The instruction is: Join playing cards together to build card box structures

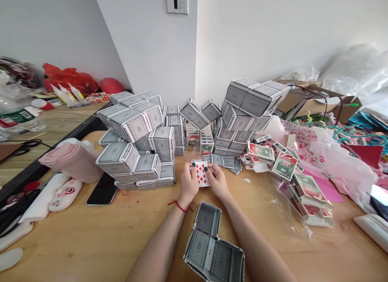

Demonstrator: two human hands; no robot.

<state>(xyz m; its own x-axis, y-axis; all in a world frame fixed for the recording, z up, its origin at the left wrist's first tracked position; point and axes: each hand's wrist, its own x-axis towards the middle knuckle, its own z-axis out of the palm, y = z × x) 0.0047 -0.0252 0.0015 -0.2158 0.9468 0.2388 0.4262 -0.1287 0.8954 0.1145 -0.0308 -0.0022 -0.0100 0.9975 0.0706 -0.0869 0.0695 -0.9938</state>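
Note:
Between my two hands is a playing card [201, 175] with red diamonds, face up over the table; whether more cards lie under it I cannot tell. My left hand [189, 179] pinches its left edge, thumb on the face. On the right edge, my right hand [217, 179] grips it in the same way. Just beyond the hands lie several loose cards [222, 160] with grey patterned backs. An L-shaped piece made of open card boxes [209, 241] rests between my forearms. Stacks of boxes folded from cards stand at the left [136, 144] and at the right [242, 112].
Opened green and red card packs [285, 165] are heaped at the right beside a pink-printed plastic bag [321, 146]. A phone [102, 189], a pink roll [71, 163] and a white mouse-shaped object [66, 195] lie at the left. Walls rise behind the table.

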